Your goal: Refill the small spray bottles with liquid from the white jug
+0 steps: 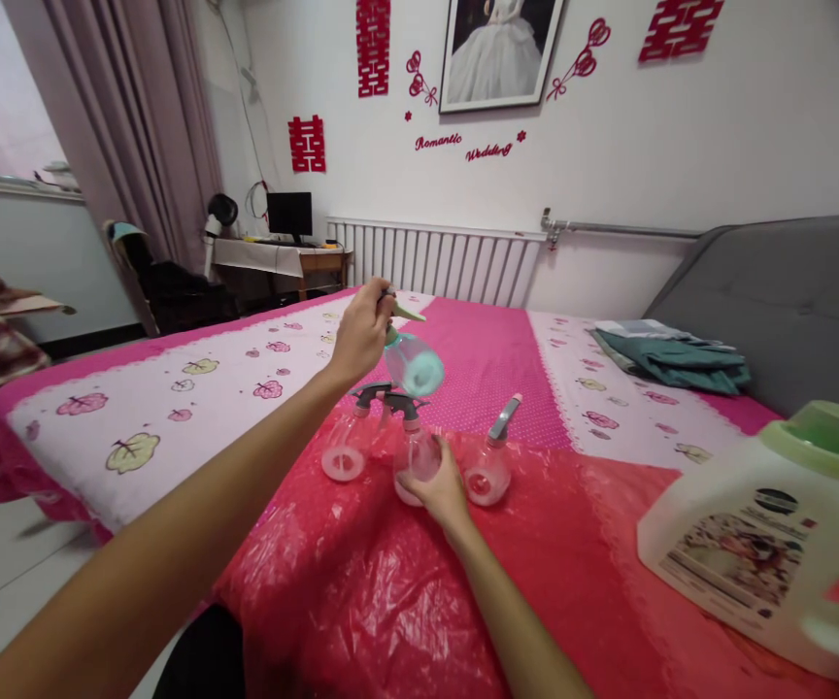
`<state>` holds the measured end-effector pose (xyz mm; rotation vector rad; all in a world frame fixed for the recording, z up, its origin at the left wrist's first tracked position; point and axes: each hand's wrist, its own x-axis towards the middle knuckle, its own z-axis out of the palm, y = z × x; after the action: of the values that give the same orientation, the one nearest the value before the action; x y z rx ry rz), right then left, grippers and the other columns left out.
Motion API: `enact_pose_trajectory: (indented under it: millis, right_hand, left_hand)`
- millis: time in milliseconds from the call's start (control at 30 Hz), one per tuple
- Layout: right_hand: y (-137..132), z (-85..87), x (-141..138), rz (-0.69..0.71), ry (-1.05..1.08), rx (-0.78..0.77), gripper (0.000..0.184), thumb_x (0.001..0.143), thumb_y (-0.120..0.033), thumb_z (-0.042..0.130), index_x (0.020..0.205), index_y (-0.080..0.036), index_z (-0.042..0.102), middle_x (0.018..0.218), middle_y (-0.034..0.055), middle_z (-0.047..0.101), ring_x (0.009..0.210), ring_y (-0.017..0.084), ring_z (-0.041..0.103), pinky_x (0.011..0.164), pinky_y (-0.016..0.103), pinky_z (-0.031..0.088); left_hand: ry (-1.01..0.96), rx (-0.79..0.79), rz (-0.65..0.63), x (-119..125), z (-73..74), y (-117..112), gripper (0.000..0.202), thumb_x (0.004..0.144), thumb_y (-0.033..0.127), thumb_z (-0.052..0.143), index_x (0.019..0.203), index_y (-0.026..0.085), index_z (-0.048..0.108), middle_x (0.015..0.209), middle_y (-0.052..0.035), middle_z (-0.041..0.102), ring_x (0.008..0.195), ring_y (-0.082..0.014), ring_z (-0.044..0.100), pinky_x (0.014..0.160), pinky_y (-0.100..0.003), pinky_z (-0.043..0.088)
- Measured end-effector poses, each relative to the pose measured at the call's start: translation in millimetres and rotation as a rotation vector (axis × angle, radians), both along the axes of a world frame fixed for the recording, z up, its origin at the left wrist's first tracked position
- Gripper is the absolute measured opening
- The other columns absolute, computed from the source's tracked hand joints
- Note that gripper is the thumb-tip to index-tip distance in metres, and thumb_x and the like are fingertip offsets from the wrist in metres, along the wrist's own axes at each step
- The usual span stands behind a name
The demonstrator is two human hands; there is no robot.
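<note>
High over the bed, my left hand (362, 332) is closed around the head of a green spray bottle (414, 365), whose see-through body hangs tilted with its base towards me. Below it, my right hand (443, 488) grips a clear pinkish spray bottle (412, 449) with a dark trigger head, upright on red plastic sheeting (361, 582). To its left stands another clear pinkish spray bottle (347, 449), its dark trigger close to the middle one. A third pinkish spray bottle (488, 474) with a grey head is just right of my right hand.
A large white jug with a green cap (747, 544) stands at the right on the sheeting. Folded clothes (671, 354) lie near the grey headboard (790, 291). A floral pink bedspread (222, 398) covers the bed; a radiator (434, 257) is behind it.
</note>
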<state>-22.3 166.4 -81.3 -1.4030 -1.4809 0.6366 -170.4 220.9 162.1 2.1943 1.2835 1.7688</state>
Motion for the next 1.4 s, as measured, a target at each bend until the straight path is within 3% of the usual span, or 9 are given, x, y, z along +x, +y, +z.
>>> enact_pose_trajectory:
  millis: [267,500,600,733,900,1000,1133,1300,1400]
  right_hand:
    - [-22.3,21.9,-8.8,-0.023,-0.257,-0.003,0.061,0.104,-0.045,0.069,0.152,-0.013,0.049,0.139,0.0145,0.049,0.130,0.025,0.051,0.115,0.047,0.048]
    - [-52.5,36.1,11.2,-0.070,-0.499,-0.101,0.069,0.094,-0.037,0.079,0.152,-0.012,0.050,0.132,0.0145,0.052,0.130,0.028,0.050,0.117,0.051,0.045]
    - [-55.1,41.5,13.2,-0.058,-0.536,-0.118,0.070,0.091,-0.033,0.082,0.150,-0.011,0.052,0.141,0.0164,0.047,0.137,0.031,0.045,0.120,0.054,0.041]
    - [-44.3,54.6,2.0,0.007,-0.476,-0.026,0.070,0.095,-0.037,0.078,0.154,-0.013,0.049,0.152,0.0162,0.039,0.145,0.032,0.037,0.125,0.055,0.035]
    - [2.5,73.7,-32.4,0.121,-0.293,0.083,0.058,0.103,-0.038,0.070,0.152,-0.013,0.051,0.150,0.0151,0.042,0.142,0.028,0.042,0.123,0.051,0.040]
    - [36.5,83.3,-56.9,0.159,-0.162,0.081,0.058,0.105,-0.043,0.069,0.151,-0.012,0.051,0.148,0.0158,0.043,0.139,0.028,0.046,0.119,0.050,0.045]
    - [64.6,92.4,-77.1,0.224,-0.018,0.101,0.051,0.106,-0.044,0.067,0.143,-0.011,0.056,0.138,0.0140,0.051,0.129,0.024,0.053,0.115,0.046,0.049]
    - [72.5,99.9,-75.4,0.260,0.058,0.057,0.044,0.107,-0.042,0.066,0.136,-0.009,0.058,0.124,0.0116,0.056,0.114,0.018,0.059,0.104,0.038,0.056]
    - [72.7,107.2,-68.1,0.303,0.053,0.044,0.039,0.109,-0.041,0.064,0.129,-0.008,0.061,0.116,0.0100,0.058,0.107,0.016,0.060,0.098,0.033,0.058]
  left_hand:
    - [-0.167,-0.030,0.006,-18.1,-2.2,6.8,0.010,0.106,0.021,0.051,0.099,0.026,0.056,0.086,0.0015,0.061,0.072,-0.0138,0.065,0.068,-0.028,0.051]
    - [-0.366,-0.132,-0.067,-27.6,-21.8,23.3,0.013,0.109,0.028,0.049,0.097,0.026,0.053,0.080,0.0025,0.059,0.065,-0.0123,0.065,0.058,-0.024,0.051]
    - [-0.472,-0.150,-0.081,-30.5,-31.4,27.5,0.015,0.111,0.034,0.048,0.098,0.027,0.050,0.081,0.0028,0.059,0.065,-0.0121,0.065,0.056,-0.022,0.051]
    - [-0.602,-0.151,-0.082,-36.5,-43.5,30.3,0.017,0.112,0.035,0.046,0.097,0.027,0.048,0.082,0.0033,0.060,0.064,-0.0108,0.066,0.056,-0.020,0.052]
    - [-0.707,-0.096,-0.080,-43.1,-48.6,29.5,0.022,0.109,0.043,0.054,0.095,0.027,0.049,0.080,0.0049,0.057,0.059,-0.0106,0.066,0.052,-0.019,0.051]
    - [-0.746,-0.009,-0.072,-50.8,-36.1,24.9,0.023,0.108,0.043,0.058,0.093,0.028,0.049,0.080,0.0055,0.055,0.057,-0.0107,0.066,0.052,-0.020,0.051]
    - [-0.768,0.144,-0.053,-70.5,2.5,11.1,0.019,0.110,0.035,0.058,0.094,0.028,0.050,0.090,0.0060,0.058,0.060,-0.0079,0.066,0.058,-0.020,0.052]
    - [-0.719,0.326,-0.053,-92.9,53.2,-21.8,0.028,0.116,0.011,0.033,0.097,0.026,0.045,0.092,0.0099,0.055,0.054,-0.0010,0.055,0.066,-0.015,0.052]
    - [-0.639,0.437,-0.100,-104.3,58.7,-51.8,0.032,0.116,0.006,0.027,0.097,0.025,0.044,0.090,0.0096,0.054,0.058,-0.0017,0.056,0.071,-0.015,0.056]
